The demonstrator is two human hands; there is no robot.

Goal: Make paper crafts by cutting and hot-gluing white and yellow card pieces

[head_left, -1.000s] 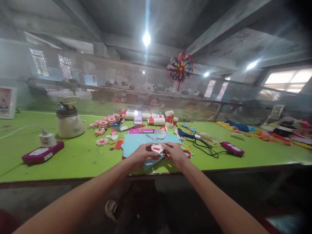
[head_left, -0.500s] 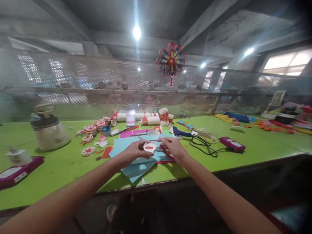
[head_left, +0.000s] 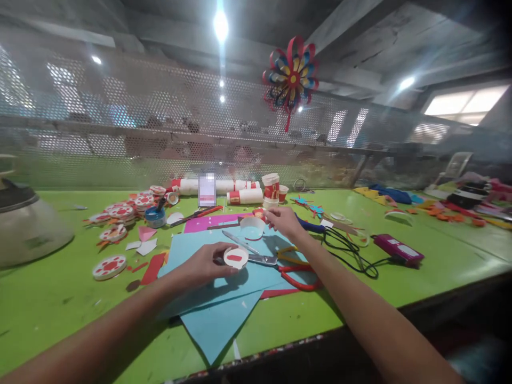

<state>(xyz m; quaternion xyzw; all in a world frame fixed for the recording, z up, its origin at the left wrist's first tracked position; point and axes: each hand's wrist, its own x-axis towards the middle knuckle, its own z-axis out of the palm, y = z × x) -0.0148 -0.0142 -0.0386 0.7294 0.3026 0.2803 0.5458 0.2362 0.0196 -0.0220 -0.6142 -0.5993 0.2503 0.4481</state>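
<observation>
My left hand point(head_left: 210, 261) pinches a shallow white paper cup base point(head_left: 236, 257) with a small red strip lying on its face. My right hand point(head_left: 283, 223) is above the back of the light blue paper point(head_left: 196, 240), its bent fingers apart, nearest to a red cup piece point(head_left: 259, 214); I cannot tell whether they touch. Beneath my right wrist passes a dark blue glue gun point(head_left: 310, 225), partly covered. Scissors point(head_left: 302, 278) with red and yellow handles lie on the paper, blades toward my left hand. Between the hands are a pen point(head_left: 239, 241) and a white paper ring point(head_left: 252, 228).
Decorated white and red discs point(head_left: 109, 266), a blue pot point(head_left: 155, 217) and red scraps point(head_left: 153, 268) lie on the left. Stacked paper cups point(head_left: 271, 189) stand at the back. A black cord runs to a purple power strip point(head_left: 398, 249). A large kettle point(head_left: 28, 226) stands far left.
My right hand has left the scissors, which now lie on the paper, and has moved toward the red cup piece and glue gun. My left hand keeps the cup base. The view has shifted closer.
</observation>
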